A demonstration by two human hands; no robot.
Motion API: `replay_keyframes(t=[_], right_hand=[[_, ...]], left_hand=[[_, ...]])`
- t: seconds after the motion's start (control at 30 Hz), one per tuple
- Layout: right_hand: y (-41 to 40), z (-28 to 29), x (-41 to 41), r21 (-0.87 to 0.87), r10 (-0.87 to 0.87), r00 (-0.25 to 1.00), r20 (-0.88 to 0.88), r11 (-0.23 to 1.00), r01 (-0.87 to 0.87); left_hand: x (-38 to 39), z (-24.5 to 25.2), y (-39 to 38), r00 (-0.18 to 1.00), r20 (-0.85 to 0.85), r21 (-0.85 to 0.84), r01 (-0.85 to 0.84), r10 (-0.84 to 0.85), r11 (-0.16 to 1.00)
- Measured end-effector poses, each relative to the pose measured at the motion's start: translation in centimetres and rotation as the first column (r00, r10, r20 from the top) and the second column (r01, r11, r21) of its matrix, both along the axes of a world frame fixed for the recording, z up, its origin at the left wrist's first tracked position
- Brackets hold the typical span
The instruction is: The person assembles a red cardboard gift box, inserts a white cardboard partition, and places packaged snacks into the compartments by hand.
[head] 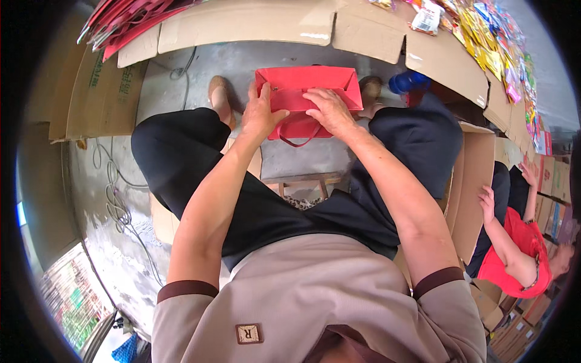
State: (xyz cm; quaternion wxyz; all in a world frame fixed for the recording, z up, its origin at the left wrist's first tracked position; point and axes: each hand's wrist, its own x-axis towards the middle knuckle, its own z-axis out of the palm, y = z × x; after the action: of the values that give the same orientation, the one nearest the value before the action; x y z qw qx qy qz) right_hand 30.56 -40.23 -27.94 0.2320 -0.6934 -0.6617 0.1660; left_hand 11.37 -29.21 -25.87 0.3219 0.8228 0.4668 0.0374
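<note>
A red gift bag (313,78) with a ribbon-like handle is between my knees, its mouth open toward me. At the bag's left side, my left hand (262,111) has its fingers along the edge and its thumb on the near rim. My right hand (329,109) lies over the near rim at the middle, fingertips at the bag's inner wall. The red handle (297,144) hangs in a loop on the near side. Both hands touch the bag; the bag's bottom is hidden.
Flattened cardboard (245,25) covers the surface ahead, with stacked red bags (131,22) at left and snack packets (485,45) at right. A cardboard box (102,95) stands left; cables (115,199) lie on the floor. Another person (513,254) sits at right beside an open carton (474,181).
</note>
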Motion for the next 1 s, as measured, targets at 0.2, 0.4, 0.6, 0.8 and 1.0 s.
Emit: replay_keyframes(t=[0.2, 0.4, 0.6, 0.8, 1.0], right_hand=[[0.3, -1.0, 0.9, 0.041, 0.083, 0.986, -0.147, 0.996, -0.078], [0.7, -0.8, 1.5, 0.039, 0.103, 0.971, -0.218, 0.995, -0.097], [0.9, 0.0, 1.7, 0.076, 0.097, 0.963, -0.251, 0.994, -0.081], [2.9, 1.9, 4.7, 0.174, -0.017, 0.994, -0.109, 0.984, 0.036], [6.0, 1.4, 5.9, 0.116, -0.008, 0.999, 0.049, 0.993, 0.002]], left_hand=[[0.1, -0.7, -0.4, 1.0, 0.015, 0.091, -0.019, 0.017, 0.996], [-0.1, -1.1, -0.4, 1.0, 0.026, 0.095, 0.004, -0.006, 0.995], [-0.3, -0.8, -0.4, 0.998, 0.055, 0.107, 0.014, -0.02, 0.994], [-0.2, -0.2, -0.7, 0.995, 0.096, 0.145, -0.01, -0.004, 0.989], [0.7, 1.2, -1.3, 0.941, -0.125, 0.619, 0.322, -0.315, 0.716]])
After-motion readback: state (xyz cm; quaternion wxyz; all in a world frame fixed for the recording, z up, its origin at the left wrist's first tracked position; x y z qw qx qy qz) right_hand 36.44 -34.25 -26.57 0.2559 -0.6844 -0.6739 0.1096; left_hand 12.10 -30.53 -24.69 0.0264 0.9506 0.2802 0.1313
